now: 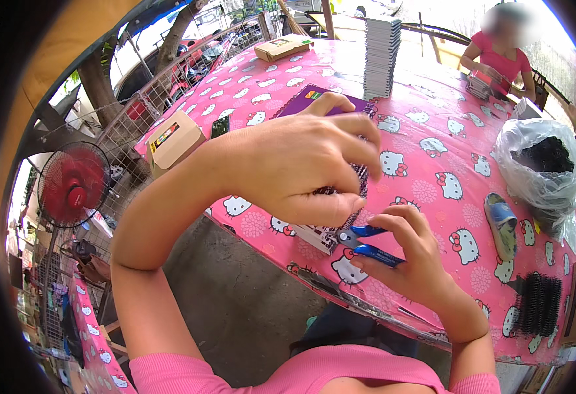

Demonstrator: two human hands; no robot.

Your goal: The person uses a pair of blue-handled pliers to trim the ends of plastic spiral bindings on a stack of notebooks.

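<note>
My left hand [307,164] is bent over a small stack of spiral-bound notebooks [315,238] at the table's near edge. Its fingers curl over a dark spiral binding, which shows between thumb and forefinger; the fingertips are slightly blurred. My right hand [414,253] grips a pair of blue-handled wire cutters [373,249]. The cutters' metal head lies at the end of the binding, just below my left thumb. Much of the top notebook is hidden under my left hand. Behind that hand lies a purple notebook [294,100].
A tall stack of spiral notebooks [381,59] stands at the back. To the right are a plastic bag of black coils [531,177], a blue slipper-shaped item [500,225] and black spiral coils [539,305]. Cardboard boxes [176,139] lie left. Another person [501,59] sits far right.
</note>
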